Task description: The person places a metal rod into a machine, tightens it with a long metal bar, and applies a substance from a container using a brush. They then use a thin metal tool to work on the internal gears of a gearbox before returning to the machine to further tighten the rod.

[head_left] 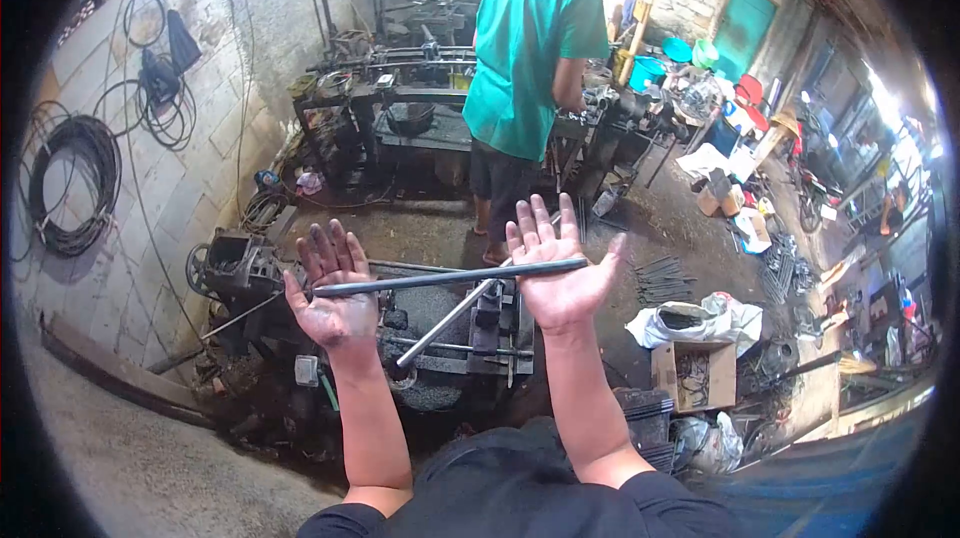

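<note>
A dark metal rod lies across both upturned palms, roughly level. Its left end rests on my left hand, whose fingers are stretched out and darkly smudged. The right end lies over my right hand, which is palm up with the fingers apart. Neither hand is closed round the rod. Below and behind it is a machine with a lighter metal bar slanting across it and a dark tool block.
A co-worker in a green shirt stands ahead at another machine. Coiled cable hangs on the left wall. To the right are a cardboard box, a white sack and bundled rods on the floor.
</note>
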Demonstrator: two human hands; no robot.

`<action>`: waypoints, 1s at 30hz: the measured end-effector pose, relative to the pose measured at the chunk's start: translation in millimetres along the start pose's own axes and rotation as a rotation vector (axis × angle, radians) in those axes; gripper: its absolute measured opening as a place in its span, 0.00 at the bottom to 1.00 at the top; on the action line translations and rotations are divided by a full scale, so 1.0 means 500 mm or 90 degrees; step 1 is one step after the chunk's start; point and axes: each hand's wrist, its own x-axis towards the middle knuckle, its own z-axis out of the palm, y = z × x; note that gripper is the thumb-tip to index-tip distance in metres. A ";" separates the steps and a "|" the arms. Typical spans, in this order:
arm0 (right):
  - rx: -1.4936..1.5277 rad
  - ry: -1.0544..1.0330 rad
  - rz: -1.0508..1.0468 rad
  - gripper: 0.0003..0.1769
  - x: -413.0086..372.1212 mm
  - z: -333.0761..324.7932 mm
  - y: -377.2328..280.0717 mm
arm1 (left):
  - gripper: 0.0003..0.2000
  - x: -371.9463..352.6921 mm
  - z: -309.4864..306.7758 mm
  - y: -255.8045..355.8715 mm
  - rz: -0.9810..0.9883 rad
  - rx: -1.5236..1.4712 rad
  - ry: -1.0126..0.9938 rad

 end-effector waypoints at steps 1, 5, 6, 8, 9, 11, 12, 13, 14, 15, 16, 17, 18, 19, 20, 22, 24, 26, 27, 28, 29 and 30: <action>0.012 -0.001 0.003 0.52 -0.001 0.003 0.006 | 0.21 0.001 -0.002 0.004 0.009 -0.010 0.009; -0.002 -0.032 0.007 0.53 -0.006 0.014 0.015 | 0.21 0.002 -0.016 0.016 -0.001 -0.048 -0.031; -0.017 -0.050 0.010 0.54 -0.006 0.018 0.015 | 0.21 -0.003 -0.005 0.013 0.009 -0.062 -0.009; -0.026 -0.075 0.020 0.54 -0.006 0.024 0.012 | 0.21 -0.008 0.004 0.007 0.020 -0.078 0.013; -0.031 -0.097 0.028 0.55 -0.007 0.027 0.009 | 0.23 -0.010 0.006 0.005 0.024 -0.066 0.008; -0.040 -0.102 0.034 0.56 -0.009 0.031 0.003 | 0.24 -0.014 0.012 -0.004 0.024 -0.054 0.004; -0.048 -0.107 0.041 0.57 -0.009 0.032 -0.001 | 0.26 -0.016 0.017 -0.010 0.029 -0.029 0.015; -0.048 -0.105 0.040 0.57 -0.011 0.031 -0.006 | 0.28 -0.019 0.020 -0.016 0.036 -0.004 0.028; -0.044 -0.088 0.036 0.56 -0.011 0.029 -0.013 | 0.28 -0.021 0.019 -0.024 0.038 -0.003 0.030; -0.038 -0.071 0.037 0.56 -0.013 0.026 -0.017 | 0.30 -0.025 0.018 -0.031 0.022 0.003 0.046; -0.033 -0.068 0.050 0.56 -0.014 0.022 -0.022 | 0.32 -0.028 0.019 -0.036 0.012 0.011 0.061; -0.024 -0.029 0.031 0.54 -0.014 0.018 -0.031 | 0.34 -0.031 0.018 -0.045 0.010 0.011 0.058; -0.016 0.008 0.016 0.53 -0.009 0.013 -0.039 | 0.38 -0.034 0.004 -0.048 -0.016 -0.002 0.000; 0.012 0.003 0.014 0.50 -0.004 -0.003 -0.052 | 0.40 -0.042 0.014 -0.059 -0.025 0.003 0.009; 0.038 -0.003 0.015 0.49 -0.002 -0.015 -0.063 | 0.43 -0.048 0.024 -0.071 -0.031 0.007 0.018; 0.164 -0.064 0.054 0.48 -0.002 -0.048 -0.091 | 0.47 -0.058 0.033 -0.088 -0.070 -0.005 -0.040; 0.133 -0.092 0.037 0.47 -0.005 -0.069 -0.108 | 0.48 -0.068 0.053 -0.105 -0.065 0.018 -0.036; 0.107 -0.092 0.041 0.44 -0.017 -0.066 -0.114 | 0.49 -0.074 0.062 -0.118 -0.027 0.081 -0.011; 0.090 -0.091 0.044 0.44 -0.020 -0.064 -0.114 | 0.51 -0.074 0.057 -0.122 -0.014 0.098 -0.029; 0.072 -0.088 0.046 0.43 -0.024 -0.064 -0.115 | 0.51 -0.076 0.053 -0.128 -0.005 0.102 -0.026; 0.075 -0.086 0.054 0.43 -0.027 -0.069 -0.117 | 0.52 -0.078 0.049 -0.137 0.029 0.124 -0.034; 0.084 -0.086 0.067 0.42 -0.029 -0.074 -0.118 | 0.54 -0.079 0.047 -0.143 0.063 0.145 -0.042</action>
